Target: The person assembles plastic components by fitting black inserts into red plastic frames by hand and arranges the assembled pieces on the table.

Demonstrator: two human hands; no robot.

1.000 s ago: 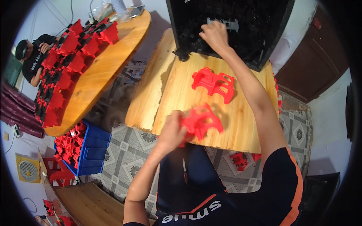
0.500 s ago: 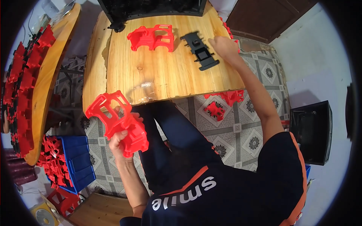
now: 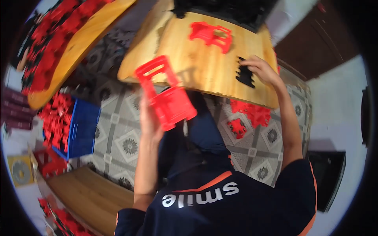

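A red plastic frame point(image 3: 169, 100) with rectangular openings is gripped by my left hand point(image 3: 150, 120), just off the table's near edge. It is tilted, with a solid panel at the lower end, and hides part of my fingers. On the right side of the table lies a black plastic plate point(image 3: 245, 75) with small tabs along its edges. My right hand point(image 3: 263, 70) has its fingers closed on the plate's far end; blur softens the fingertips. A second red plastic frame point(image 3: 211, 36) rests farther back on the wood, touched by neither hand.
A black box-like object point(image 3: 228, 11) stands at the table's back edge. To the left, rows of red and black parts cover a wooden board point(image 3: 75, 45). Below it is a blue crate point(image 3: 84, 128) of red parts. More red parts point(image 3: 252, 112) lie on the tiled floor.
The view has swung, shifting the table rightward in the picture. My right hand has gone from a fist beside the black plate to fingers on it. My left hand has turned the red frame.
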